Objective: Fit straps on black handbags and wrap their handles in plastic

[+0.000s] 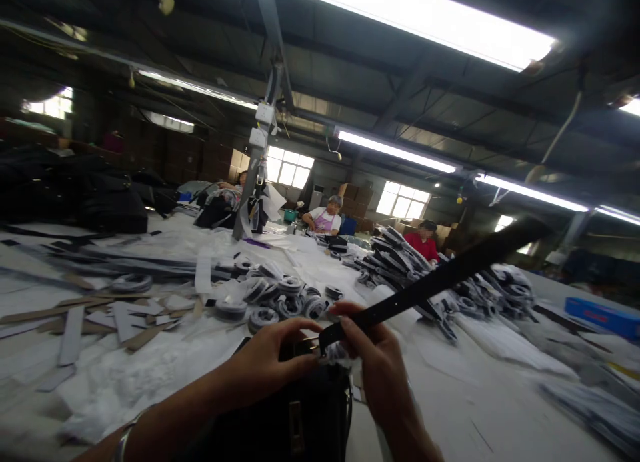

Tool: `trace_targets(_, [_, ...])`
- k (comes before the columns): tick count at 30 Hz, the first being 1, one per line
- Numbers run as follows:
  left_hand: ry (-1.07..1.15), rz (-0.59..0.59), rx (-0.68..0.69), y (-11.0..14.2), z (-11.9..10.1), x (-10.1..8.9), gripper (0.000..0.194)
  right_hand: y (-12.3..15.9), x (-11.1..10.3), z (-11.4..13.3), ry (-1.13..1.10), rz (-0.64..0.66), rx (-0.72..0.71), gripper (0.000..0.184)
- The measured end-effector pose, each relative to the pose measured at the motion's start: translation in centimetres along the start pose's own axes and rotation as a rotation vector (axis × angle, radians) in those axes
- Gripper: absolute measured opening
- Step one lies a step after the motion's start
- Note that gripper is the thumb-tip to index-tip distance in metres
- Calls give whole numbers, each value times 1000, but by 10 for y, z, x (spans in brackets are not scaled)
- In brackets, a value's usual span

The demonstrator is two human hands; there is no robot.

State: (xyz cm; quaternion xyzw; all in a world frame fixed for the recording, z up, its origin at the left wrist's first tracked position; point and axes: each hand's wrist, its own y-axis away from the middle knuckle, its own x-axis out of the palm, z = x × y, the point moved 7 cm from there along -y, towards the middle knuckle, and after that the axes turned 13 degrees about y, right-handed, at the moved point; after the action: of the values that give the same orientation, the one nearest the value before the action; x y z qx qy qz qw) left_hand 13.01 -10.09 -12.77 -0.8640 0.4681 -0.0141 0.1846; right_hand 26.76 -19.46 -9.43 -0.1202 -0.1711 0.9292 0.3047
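Note:
A black strap (445,279) with punched holes slants up to the right from my right hand (380,362), which pinches it near its lower end. That end bends down at a small metal buckle (314,345). My left hand (267,362) has its thumb and fingers closed around the buckle, at the top of a dark bag (265,422). The bag stands right in front of me, with a metal clasp (296,425) on its face. Some clear wrapping (337,354) shows between my hands. My forearms cover part of the bag.
Several wrapped coiled straps (290,307) lie beyond my hands, with a pile of wrapped straps (400,265) behind. Card strips (125,322) and crumpled white wrapping (135,382) are at left. A blue box (603,317) sits at right. A pillar (250,189) rises mid-table; co-workers (325,219) sit beyond.

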Motion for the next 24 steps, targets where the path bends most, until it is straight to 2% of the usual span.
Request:
trace_targets(3, [10, 26, 20, 5, -3, -12, 41, -24, -16, 23, -236, 86, 35, 23])
trace_targets(6, [-20, -63, 22, 7, -4, -28, 34, -46, -33, 47, -430, 165, 7, 32])
trace_targets(9, [-72, -170, 24, 10, -7, -39, 34, -60, -47, 61, -503, 130, -73, 44])
trace_targets(11, [-108, -211, 39, 12, -9, -41, 34, -62, -51, 66, -456, 86, -125, 45])
trace_targets(14, [-88, -291, 64, 16, -9, -44, 38, -57, -47, 73, -252, 98, -186, 35])
trace_targets(16, [-47, -354, 76, 19, -6, -48, 38, -51, -33, 71, 26, 245, -140, 39])
trace_targets(18, [-12, -396, 84, 21, -4, -50, 36, -41, -17, 61, 345, 471, -49, 46])
trace_targets(20, [4, -425, 84, 23, -3, -51, 37, -31, -4, 50, 570, 659, 16, 48])
trace_targets(22, [-13, -435, 74, 24, -6, -50, 37, -24, 5, 43, 688, 762, 31, 46])
trace_targets(24, [-47, -430, 61, 25, -10, -48, 33, -21, 11, 40, 756, 793, 30, 44])
